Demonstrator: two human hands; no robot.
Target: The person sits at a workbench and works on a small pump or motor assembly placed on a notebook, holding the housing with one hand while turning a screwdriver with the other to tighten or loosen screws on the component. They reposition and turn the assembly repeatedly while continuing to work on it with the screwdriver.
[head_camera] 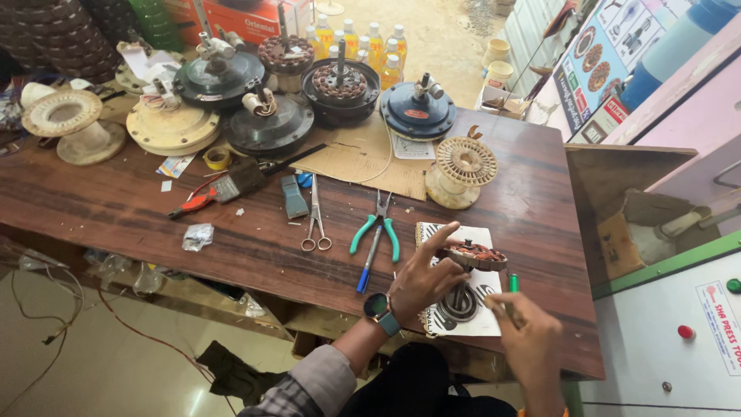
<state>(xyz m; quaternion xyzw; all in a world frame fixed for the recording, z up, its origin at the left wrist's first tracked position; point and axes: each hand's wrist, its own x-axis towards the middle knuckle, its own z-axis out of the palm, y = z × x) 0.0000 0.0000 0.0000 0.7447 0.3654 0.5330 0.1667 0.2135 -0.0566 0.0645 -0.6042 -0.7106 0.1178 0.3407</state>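
Note:
A round fan-motor stator with copper windings point(475, 255) stands on a shaft over a printed white sheet point(485, 318) near the table's front edge. My left hand point(423, 276), with a watch on its wrist, grips the stator's left side, fingers over the rim. My right hand point(527, 333) is closed around a thin tool with a green handle point(513, 283), just right of the stator. Green-handled pliers point(376, 229), a blue pen point(365, 274) and steel scissors point(315, 224) lie on the dark wooden table point(116, 208) to the left of my hands.
Several ceiling-fan motor housings point(270, 123) and a blue one point(417, 110) crowd the table's back, with a cream winding former point(461, 171) on cardboard. A brush, red-handled tool, tape roll and bottles lie about. A white and green machine cabinet point(679, 332) stands at right.

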